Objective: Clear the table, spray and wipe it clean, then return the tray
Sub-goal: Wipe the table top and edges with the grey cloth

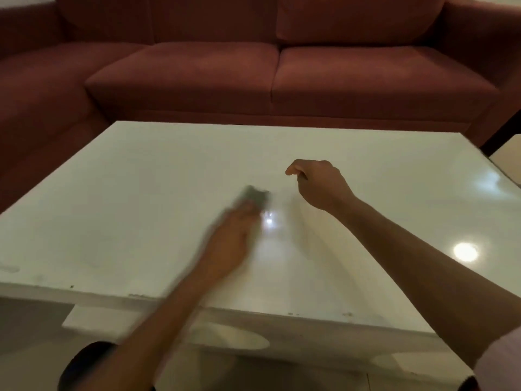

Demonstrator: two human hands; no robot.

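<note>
Wiping stage, by the look of it. The table (141,170) carries nothing but hands and reflections, so the clearing part reads as done. The left hand (228,244) is on the table near its middle, smeared with motion blur, with a dark grey cloth (255,197) showing at its fingertips, flat against the top. Whether those fingers lie spread on the cloth or pinch it, I cannot tell; the blur hides it.

The right hand (318,182) hangs just beyond and to the right of the cloth, fingers curled under, thumb tip against the forefinger, holding nothing I can make out. It seems idle, hovering just over the table.

No spray bottle in view, no tray either; where the tray sits, the picture does not show. Faint smudges show by the table's near left edge, and small dark specks dot the near rim, so I judge there is wiping left on that side. After that, the tray's return remains. The sofa (197,69) stands behind the table.
</note>
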